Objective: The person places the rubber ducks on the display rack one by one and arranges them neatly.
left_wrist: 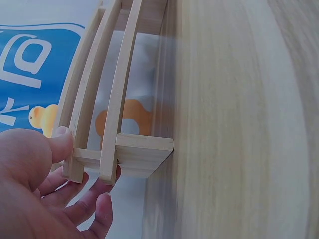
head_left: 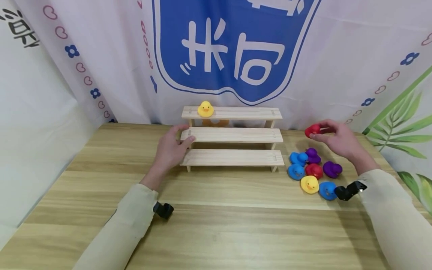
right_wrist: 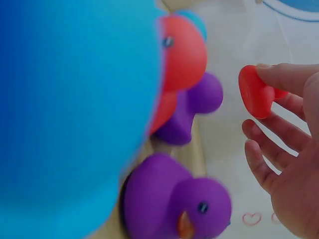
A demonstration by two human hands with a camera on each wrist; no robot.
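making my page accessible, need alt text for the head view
A person's right hand pinches a red toy duck beyond a cluster of seven blue, purple, red and yellow ducks on a wooden table, while the left hand grips the middle shelf of a three-step wooden stand at its left end. A yellow duck sits on the top shelf.

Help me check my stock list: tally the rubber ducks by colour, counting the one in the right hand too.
Blue rubber ducks: 3
Yellow rubber ducks: 2
Red rubber ducks: 2
Purple rubber ducks: 2
Total: 9
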